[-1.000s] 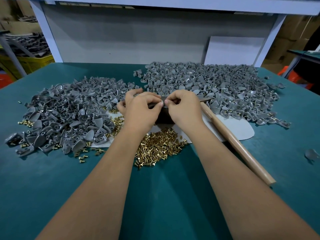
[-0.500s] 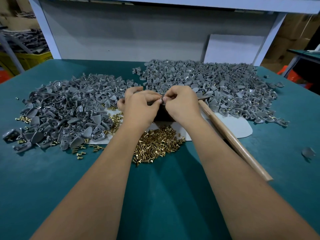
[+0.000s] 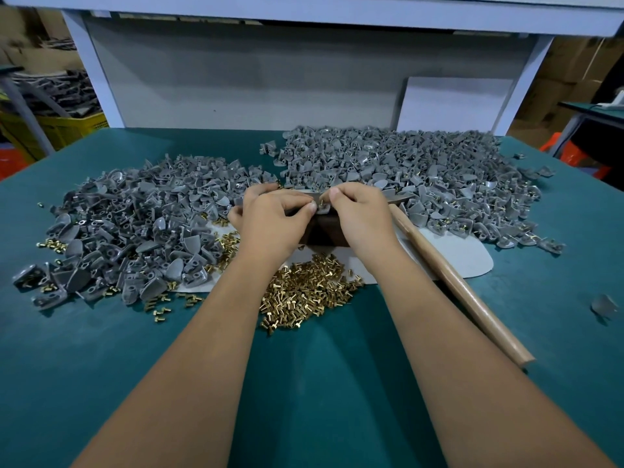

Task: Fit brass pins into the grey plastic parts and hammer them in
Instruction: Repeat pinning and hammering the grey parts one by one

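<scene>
Over the green table (image 3: pixel 101 349), the hammer handle (image 3: pixel 456 282) angles near-right.

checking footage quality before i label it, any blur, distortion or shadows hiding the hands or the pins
Head view: wide-angle bending curves the shelf edge and stretches the forearms; left hand and right hand are sharp; soft shadow lies between the arms; the brass pin pile glints without washing out; the far corners are soft.

Grey parts (image 3: pixel 141 224), brass pins (image 3: pixel 304 292), teal table (image 3: pixel 320 383)
</scene>
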`<state>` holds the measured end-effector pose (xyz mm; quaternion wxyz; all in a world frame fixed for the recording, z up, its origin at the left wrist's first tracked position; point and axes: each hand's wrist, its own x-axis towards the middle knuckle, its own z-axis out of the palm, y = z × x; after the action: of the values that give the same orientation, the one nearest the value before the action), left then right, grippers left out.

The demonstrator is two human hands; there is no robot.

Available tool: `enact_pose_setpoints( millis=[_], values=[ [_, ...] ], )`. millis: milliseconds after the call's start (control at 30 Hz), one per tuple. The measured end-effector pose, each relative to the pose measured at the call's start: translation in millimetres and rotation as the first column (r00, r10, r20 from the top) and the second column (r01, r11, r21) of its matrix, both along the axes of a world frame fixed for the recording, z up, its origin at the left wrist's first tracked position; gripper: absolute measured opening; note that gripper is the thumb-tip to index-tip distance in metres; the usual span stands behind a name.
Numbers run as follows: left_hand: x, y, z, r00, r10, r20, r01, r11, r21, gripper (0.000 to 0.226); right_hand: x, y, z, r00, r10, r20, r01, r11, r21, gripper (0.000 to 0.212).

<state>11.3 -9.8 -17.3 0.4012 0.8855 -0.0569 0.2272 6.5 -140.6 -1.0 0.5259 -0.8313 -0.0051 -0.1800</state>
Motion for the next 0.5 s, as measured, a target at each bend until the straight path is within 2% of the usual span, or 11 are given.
enact_pose_setpoints(
  millis=[133, 267, 333, 500],
  values=[
    [0.5, 0.3, -0.1, 1.0, 0.005, 0.014, -0.005, 1.0, 0.009, 0.013, 1.2, -1.0, -0.5, 1.0, 0.008, -0.016, -0.008, 1.0, 0.028, 0.024],
    [0.8, -0.9, -1.3, 0.998, 0.01, 0.056, -0.013, 0.999, 0.049, 0.013, 3.6, 0.1, -2.3, 0.999, 0.018, 0.035, -0.013, 0.989, -0.145, 0.013],
    [1.0, -1.3, -1.6, 0.997, 0.013, 0.072, -0.017, 0.998, 0.058, 0.012, 3.9, 0.9, -3.3, 0.998, 0.004, 0.064, 0.009, 0.98, -0.199, 0.016],
    [2.1, -1.8, -2.4, 0.996, 0.027, 0.09, -0.034, 0.997, 0.074, 0.012, 3.7, 3.3, -5.6, 0.996, -0.025, 0.082, 0.041, 0.98, -0.195, 0.023]
  ],
)
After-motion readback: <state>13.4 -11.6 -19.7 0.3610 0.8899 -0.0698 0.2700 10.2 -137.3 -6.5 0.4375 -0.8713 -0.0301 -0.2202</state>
